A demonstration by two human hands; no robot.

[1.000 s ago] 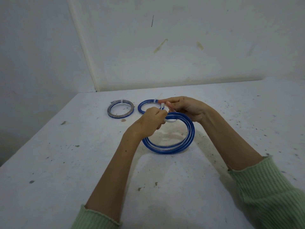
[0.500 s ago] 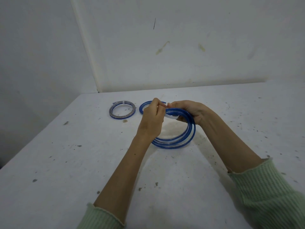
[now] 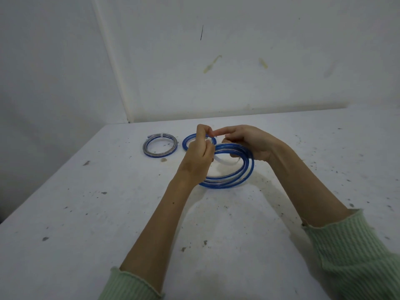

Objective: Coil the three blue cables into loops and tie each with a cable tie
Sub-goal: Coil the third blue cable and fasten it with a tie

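A large blue cable coil (image 3: 233, 178) is held tilted above the white table (image 3: 108, 213), its near edge close to the surface. A white cable tie (image 3: 225, 161) loops under the coil's top strands. My left hand (image 3: 200, 156) pinches one end of the tie, raised above the coil. My right hand (image 3: 249, 144) grips the coil's top and the tie's other end, forefinger pointing left. Two smaller coils lie behind: a blue-and-silver one (image 3: 160, 145) with a white tie, and a blue one (image 3: 188, 142), partly hidden by my left hand.
The table's left edge (image 3: 65, 169) runs diagonally toward the far corner, and white walls (image 3: 238, 83) stand close behind the table. Small dark specks dot the surface.
My left hand rose and drew the tie end up above the coil. The tie now hangs as a wider loop under the top strands. The coil tilted up slightly.
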